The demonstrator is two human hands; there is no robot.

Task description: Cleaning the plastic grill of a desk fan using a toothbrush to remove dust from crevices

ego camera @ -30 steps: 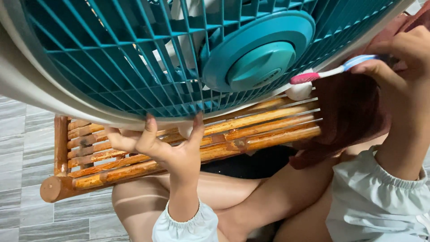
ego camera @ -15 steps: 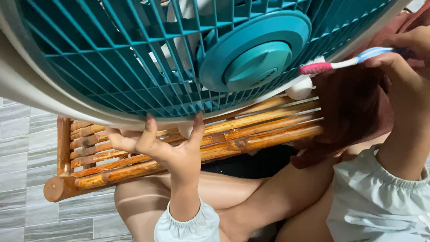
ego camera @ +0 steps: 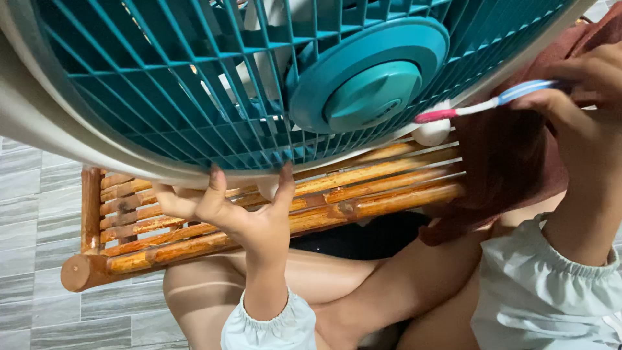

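A large fan with a teal plastic grille [ego camera: 194,84] and a round teal hub [ego camera: 369,78] fills the top of the view, rimmed by a cream frame [ego camera: 52,129]. My left hand [ego camera: 227,210] holds the fan's lower rim from below, fingers spread on the edge. My right hand [ego camera: 576,97] grips a toothbrush [ego camera: 479,107] with a blue-and-white handle and a pink head. Its head rests against the grille's lower right edge, beside a white knob [ego camera: 433,133].
A bamboo rack [ego camera: 324,194] with orange-brown slats lies under the fan, over my bare legs [ego camera: 337,279]. A dark red cloth [ego camera: 512,162] hangs at the right. Grey wood-look floor tiles [ego camera: 32,214] show at the left.
The toothbrush head slid up and right along the grille edge, then came back down and left. My left hand and the fan have stayed put.
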